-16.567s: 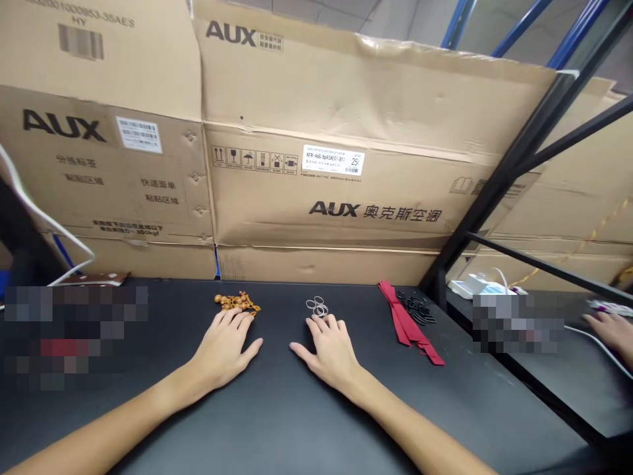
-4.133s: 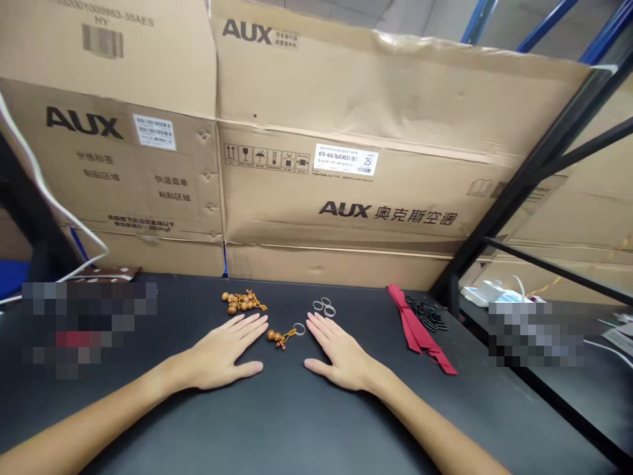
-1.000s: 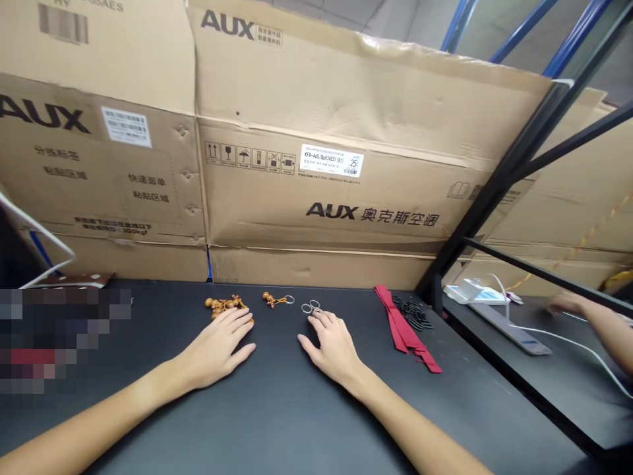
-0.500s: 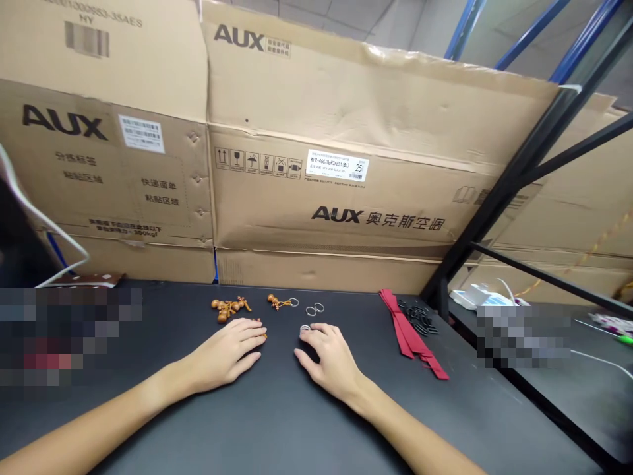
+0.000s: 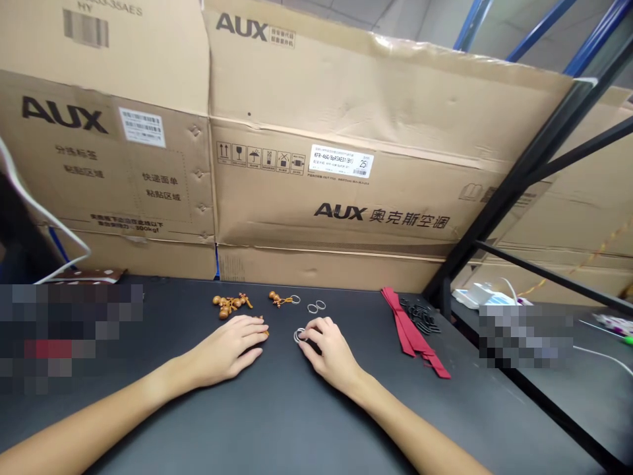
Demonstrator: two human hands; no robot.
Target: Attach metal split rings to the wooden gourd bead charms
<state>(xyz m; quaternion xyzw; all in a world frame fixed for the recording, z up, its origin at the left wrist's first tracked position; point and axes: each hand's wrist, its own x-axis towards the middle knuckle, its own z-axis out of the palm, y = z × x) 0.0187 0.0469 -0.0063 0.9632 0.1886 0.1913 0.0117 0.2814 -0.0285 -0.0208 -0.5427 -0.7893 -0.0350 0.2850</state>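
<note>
My left hand (image 5: 225,349) lies flat on the black table (image 5: 277,422) with its fingers stretched out. Its fingertips rest on a small wooden gourd charm (image 5: 266,334) that barely shows. My right hand (image 5: 330,349) is curled, with thumb and fingers pinched on a metal ring (image 5: 299,335) lying on the table. Behind the hands are a pile of wooden gourd charms (image 5: 228,305), one charm joined to a ring (image 5: 283,299) and two loose rings (image 5: 316,307).
Red ribbons (image 5: 413,330) and a heap of small black parts (image 5: 421,314) lie to the right. Large AUX cardboard boxes (image 5: 346,185) wall off the back. A black frame post (image 5: 499,198) divides off the neighbouring bench, where a white power strip (image 5: 477,293) sits.
My right hand has pulled one ring away from the loose rings toward me and curled its fingers on it. My left hand has slid back from the pile with a charm under its fingertips.
</note>
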